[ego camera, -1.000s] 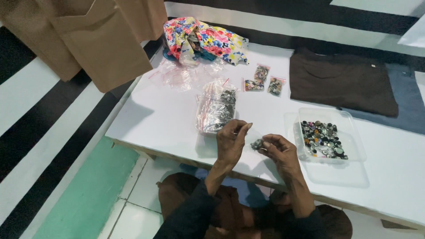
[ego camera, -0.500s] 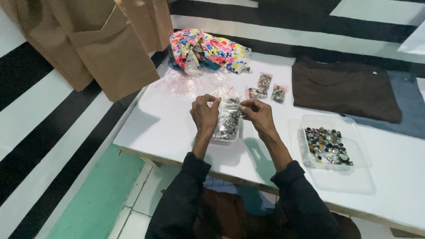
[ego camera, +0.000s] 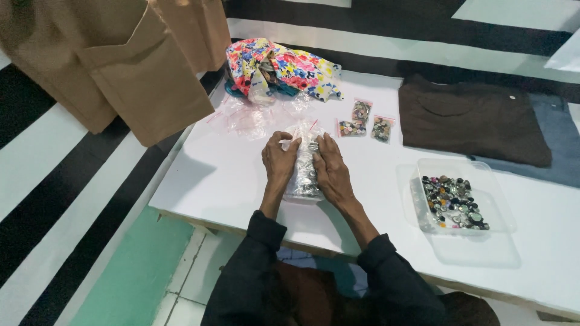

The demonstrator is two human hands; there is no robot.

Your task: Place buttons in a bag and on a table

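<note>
A clear plastic bag of buttons (ego camera: 303, 178) lies on the white table (ego camera: 205, 181) in front of me. My left hand (ego camera: 278, 163) grips its left side near the top. My right hand (ego camera: 329, 169) presses along its right side, fingertips at the bag's mouth. Both hands pinch the upper edge of the bag between them.
A clear tray of mixed buttons (ego camera: 453, 202) sits to the right. Three small filled bags (ego camera: 362, 121) and empty plastic bags (ego camera: 248, 115) lie further back, by a floral cloth (ego camera: 278, 69). A folded brown shirt (ego camera: 471, 118) lies on grey fabric. Brown paper bags (ego camera: 121, 66) hang at left.
My hands moved from the table's near edge by the tray up to the big button bag and took hold of its top. The camera view shifted slightly.
</note>
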